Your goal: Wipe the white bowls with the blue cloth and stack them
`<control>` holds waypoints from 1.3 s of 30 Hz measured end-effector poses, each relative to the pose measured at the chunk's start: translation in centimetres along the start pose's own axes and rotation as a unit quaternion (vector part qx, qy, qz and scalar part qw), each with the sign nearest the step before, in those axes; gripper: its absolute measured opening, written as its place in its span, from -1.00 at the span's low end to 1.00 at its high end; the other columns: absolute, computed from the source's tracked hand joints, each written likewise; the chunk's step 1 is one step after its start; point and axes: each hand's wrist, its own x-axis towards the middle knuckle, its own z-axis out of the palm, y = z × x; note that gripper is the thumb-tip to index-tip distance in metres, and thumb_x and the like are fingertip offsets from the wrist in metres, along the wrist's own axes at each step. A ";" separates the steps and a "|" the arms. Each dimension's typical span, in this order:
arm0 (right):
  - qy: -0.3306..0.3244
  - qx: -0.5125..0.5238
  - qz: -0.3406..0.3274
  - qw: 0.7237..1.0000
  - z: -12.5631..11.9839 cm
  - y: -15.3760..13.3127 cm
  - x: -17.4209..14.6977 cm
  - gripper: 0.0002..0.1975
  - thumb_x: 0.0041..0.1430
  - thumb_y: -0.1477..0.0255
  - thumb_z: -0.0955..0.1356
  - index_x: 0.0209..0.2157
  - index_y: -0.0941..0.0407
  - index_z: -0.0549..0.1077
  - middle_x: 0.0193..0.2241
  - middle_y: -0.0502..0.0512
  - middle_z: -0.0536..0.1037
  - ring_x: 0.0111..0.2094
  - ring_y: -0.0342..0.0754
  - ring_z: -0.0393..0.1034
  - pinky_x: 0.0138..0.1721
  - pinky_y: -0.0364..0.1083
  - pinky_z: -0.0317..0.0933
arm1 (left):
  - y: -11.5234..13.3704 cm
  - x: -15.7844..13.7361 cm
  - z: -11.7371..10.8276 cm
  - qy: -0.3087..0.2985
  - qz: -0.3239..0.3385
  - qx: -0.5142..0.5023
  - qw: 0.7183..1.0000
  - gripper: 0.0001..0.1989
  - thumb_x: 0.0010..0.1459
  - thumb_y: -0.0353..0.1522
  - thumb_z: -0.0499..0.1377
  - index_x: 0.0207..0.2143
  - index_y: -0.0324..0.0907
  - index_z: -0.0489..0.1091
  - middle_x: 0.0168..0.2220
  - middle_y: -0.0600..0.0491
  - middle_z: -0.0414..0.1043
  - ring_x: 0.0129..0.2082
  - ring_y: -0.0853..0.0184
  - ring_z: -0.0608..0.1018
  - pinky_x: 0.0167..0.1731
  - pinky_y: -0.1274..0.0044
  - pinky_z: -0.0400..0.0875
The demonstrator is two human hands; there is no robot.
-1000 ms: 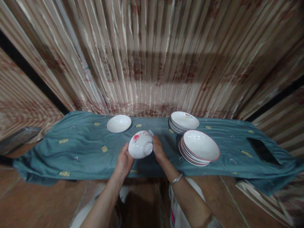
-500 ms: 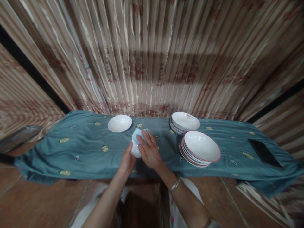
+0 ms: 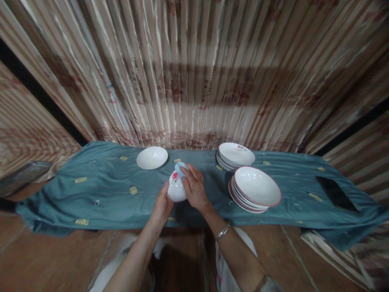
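My left hand (image 3: 163, 203) grips a small white plate (image 3: 176, 190) with a red flower on it by its left side, held tilted above the table's front part. Pressed to the plate's upper right edge is a light blue cloth (image 3: 180, 168), which my right hand (image 3: 194, 184) is closed on. Part of the cloth is hidden under my right fingers. Behind and left of my hands, a white dish (image 3: 152, 157) lies by itself on the cloth-covered table.
Right of my hands stand a stack of white flowered plates (image 3: 236, 154) and, nearer me, a stack of red-rimmed dishes (image 3: 258, 186). A black phone (image 3: 337, 194) lies at the right on the teal tablecloth (image 3: 112, 202). A pleated curtain (image 3: 194, 81) hangs behind.
My right hand has slid the cloth to the right over the plate, toward its edge, uncovering the red flower. The left hand still grips the plate in nearly the same place.
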 end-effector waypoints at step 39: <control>0.086 0.235 0.149 0.957 -0.1 5.7 1.4 -0.53 0.36 0.18 0.13 0.12 0.04 0.44 0.15 0.08 0.48 0.20 -0.01 0.31 0.29 0.03 0.10 | 0.2 -0.9 0.4 -0.016 0.067 0.144 0.987 -0.65 -0.23 -0.33 0.50 -0.32 -0.22 0.61 -0.33 -0.01 0.65 -0.33 0.27 0.61 -0.24 0.54 0.42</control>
